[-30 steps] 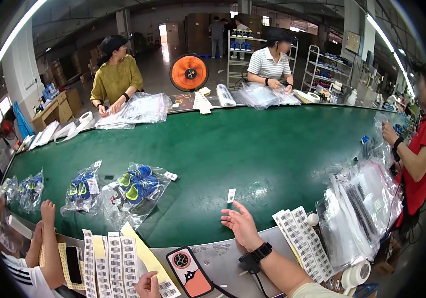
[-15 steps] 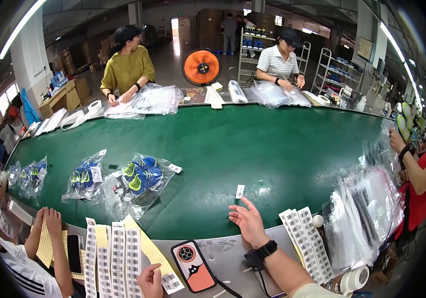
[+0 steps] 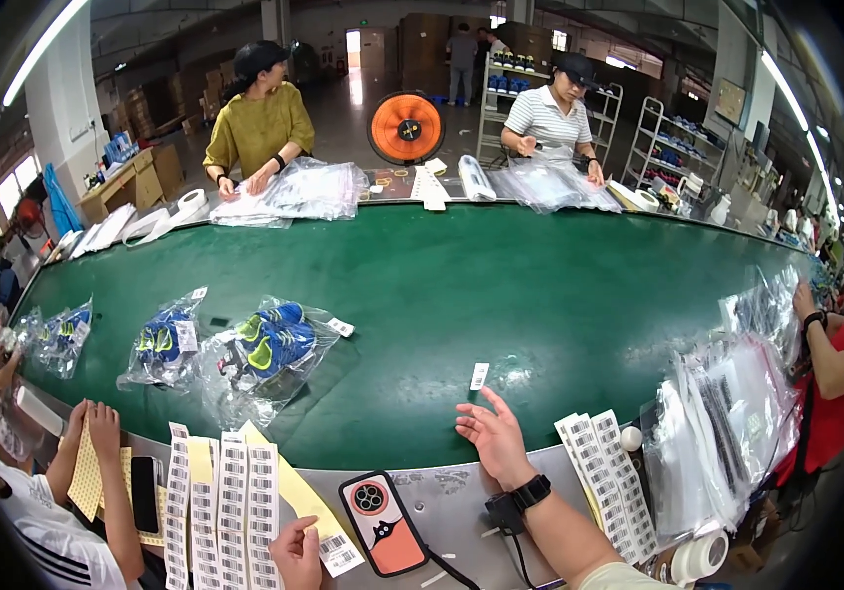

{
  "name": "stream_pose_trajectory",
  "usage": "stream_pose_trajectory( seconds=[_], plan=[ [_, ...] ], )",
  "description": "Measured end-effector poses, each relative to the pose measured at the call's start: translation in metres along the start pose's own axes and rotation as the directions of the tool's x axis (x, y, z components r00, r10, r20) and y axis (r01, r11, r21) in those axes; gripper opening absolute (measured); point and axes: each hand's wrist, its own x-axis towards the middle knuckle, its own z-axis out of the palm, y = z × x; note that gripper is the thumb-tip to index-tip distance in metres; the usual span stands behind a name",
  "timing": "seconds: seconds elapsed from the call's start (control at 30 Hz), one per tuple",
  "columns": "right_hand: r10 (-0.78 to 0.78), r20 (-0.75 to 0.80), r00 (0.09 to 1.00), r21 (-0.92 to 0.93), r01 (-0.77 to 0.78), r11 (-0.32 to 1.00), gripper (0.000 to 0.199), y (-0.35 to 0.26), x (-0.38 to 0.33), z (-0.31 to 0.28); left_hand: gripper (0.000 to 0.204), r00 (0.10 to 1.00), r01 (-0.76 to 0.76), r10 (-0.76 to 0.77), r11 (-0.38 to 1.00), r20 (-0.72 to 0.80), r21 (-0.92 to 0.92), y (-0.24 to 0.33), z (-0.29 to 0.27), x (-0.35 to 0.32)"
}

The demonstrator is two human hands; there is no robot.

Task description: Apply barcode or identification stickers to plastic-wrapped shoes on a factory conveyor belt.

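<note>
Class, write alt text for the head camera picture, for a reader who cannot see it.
A person's right hand rests open at the near edge of a long green belt, just short of a small white label. Their left hand touches a label sheet beside an orange phone. Bagged blue shoes lie on the belt; other workers handle clear bags.

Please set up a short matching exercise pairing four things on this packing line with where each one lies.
Things:
1. small white rectangular label
2. orange phone with a cat case
3. clear plastic bag of blue and yellow shoes
4. white roll of tape

Places:
A. on the grey metal ledge between the two hands
B. at the far lower right, beside the bag stack
C. on the green belt just beyond the right hand
D. on the belt, ahead and left of the left hand

Pairs: 1-C, 2-A, 3-D, 4-B
</note>
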Motion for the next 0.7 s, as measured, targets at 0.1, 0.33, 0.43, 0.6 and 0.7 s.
stream_pose_trajectory(
  seconds=[0.1,0.33,0.43,0.6,0.7],
  plan=[
    [-0.001,0.0,1.0,0.001,0.001,1.0,0.061,0.0004,0.0007,-0.0008,0.021,0.997,-0.068,0.069,0.997,-0.018,0.038,-0.0027,0.001,0.0017],
    [0.0,0.008,1.0,-0.016,0.001,1.0,0.06,-0.002,0.0002,-0.0009,0.022,0.999,-0.043,0.043,0.999,-0.012,0.0,0.0036,0.0037,-0.0005],
    [-0.002,0.02,1.0,-0.021,0.003,1.0,0.06,0.0004,0.0034,-0.005,0.022,1.0,-0.015,0.016,1.0,-0.009,0.014,-0.0038,0.0036,0.0013],
    [0.003,0.022,1.0,-0.031,-0.002,1.0,0.06,-0.0013,0.0034,-0.0021,0.021,0.999,-0.038,0.039,0.998,-0.027,0.055,-0.0022,0.003,0.0014],
    [0.005,0.025,1.0,-0.034,-0.004,0.999,0.061,-0.0012,0.0034,-0.001,0.021,0.999,-0.035,0.036,0.998,-0.024,0.044,-0.0005,0.003,0.0021]
  ],
)
